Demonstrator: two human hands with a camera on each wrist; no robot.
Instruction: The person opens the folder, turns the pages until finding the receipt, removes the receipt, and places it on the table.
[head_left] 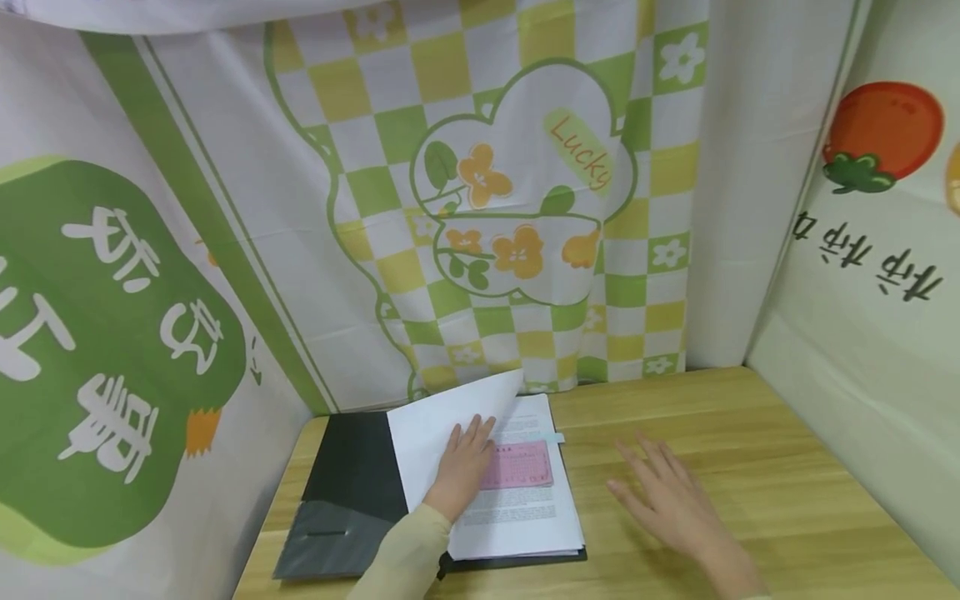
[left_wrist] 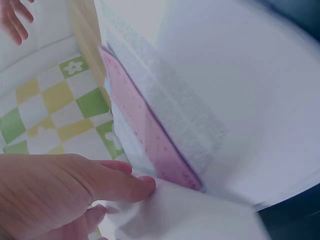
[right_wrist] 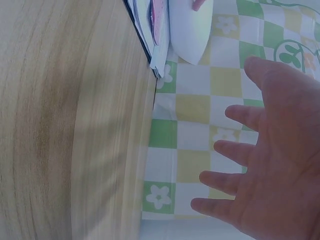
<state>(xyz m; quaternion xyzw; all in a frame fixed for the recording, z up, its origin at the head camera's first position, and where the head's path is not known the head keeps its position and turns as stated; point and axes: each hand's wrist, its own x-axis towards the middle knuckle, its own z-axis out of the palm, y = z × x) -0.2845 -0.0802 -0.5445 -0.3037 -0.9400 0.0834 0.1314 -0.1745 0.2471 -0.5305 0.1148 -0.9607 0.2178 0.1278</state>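
Observation:
A black folder [head_left: 360, 454] lies spread on the table with a stack of printed sheets [head_left: 517, 521] on its right side. My left hand [head_left: 461, 467] pinches a white sheet [head_left: 427, 425] that is lifted and turned partway to the left; in the left wrist view the thumb lies on the paper [left_wrist: 195, 215]. A pink printed slip [head_left: 525, 464] rests on the stack, its left end hidden by my left hand. Over the table to the right of the folder is my right hand [head_left: 667, 496], fingers spread and holding nothing; the right wrist view shows its palm [right_wrist: 285, 150].
The wooden table [head_left: 757, 467] extends to the right of the folder. A pale blue tab [head_left: 555, 437] sticks out from the stack's right edge. Behind the table hangs a checked cloth [head_left: 637, 317], with printed fabric walls at left and right.

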